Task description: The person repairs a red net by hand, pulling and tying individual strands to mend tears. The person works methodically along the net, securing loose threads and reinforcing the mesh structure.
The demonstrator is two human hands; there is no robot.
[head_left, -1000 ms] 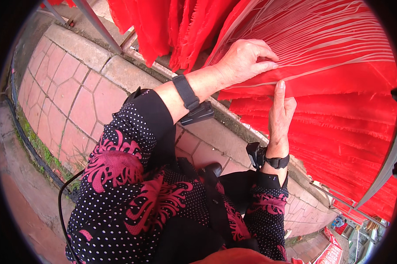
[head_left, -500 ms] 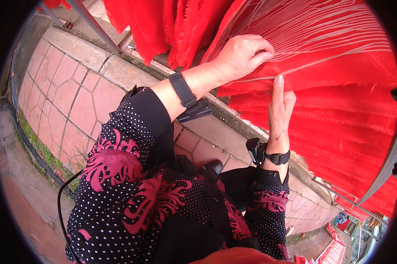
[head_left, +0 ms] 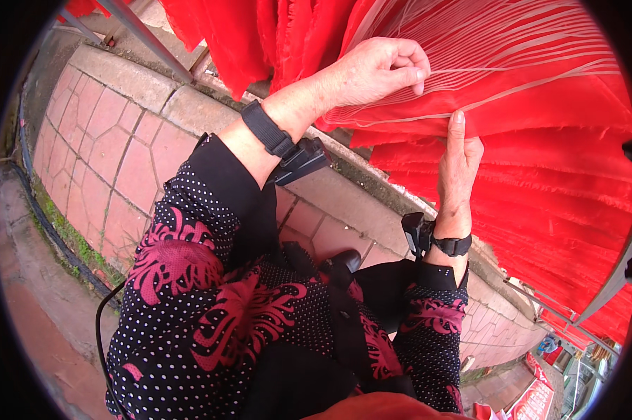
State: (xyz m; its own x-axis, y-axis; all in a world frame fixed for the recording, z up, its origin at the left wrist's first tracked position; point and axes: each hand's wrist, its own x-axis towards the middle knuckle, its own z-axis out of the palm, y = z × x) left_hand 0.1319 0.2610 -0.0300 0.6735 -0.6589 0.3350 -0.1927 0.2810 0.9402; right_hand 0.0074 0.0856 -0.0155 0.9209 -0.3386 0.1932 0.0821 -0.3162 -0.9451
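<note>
A wide sheet of red cloth (head_left: pixel 533 108) hangs at the upper right, with many pale strings (head_left: pixel 540 43) running across it in close rows. My left hand (head_left: pixel 380 71) is above the sheet, its fingers curled in a pinch. From its fingertips one pale string (head_left: pixel 470 70) stretches taut to the right, lifted off the rows. Below it, my right hand (head_left: pixel 459 150) grips the sheet's lower edge, thumb laid on top; the fingers behind the cloth are mostly hidden. Both wrists wear black straps with small black devices.
More red cloth (head_left: pixel 309 42) hangs in folds at the upper left, beside a grey metal pole (head_left: pixel 155 43). Layers of frayed red cloth (head_left: pixel 540 210) hang at the right. A stone kerb (head_left: pixel 123 73) borders pink paving (head_left: pixel 130 154). A black cable (head_left: pixel 57 227) runs along the left.
My left hand has risen slightly off the cloth, drawing a string taut. My right hand has shifted a little right and down with the sheet's edge.
</note>
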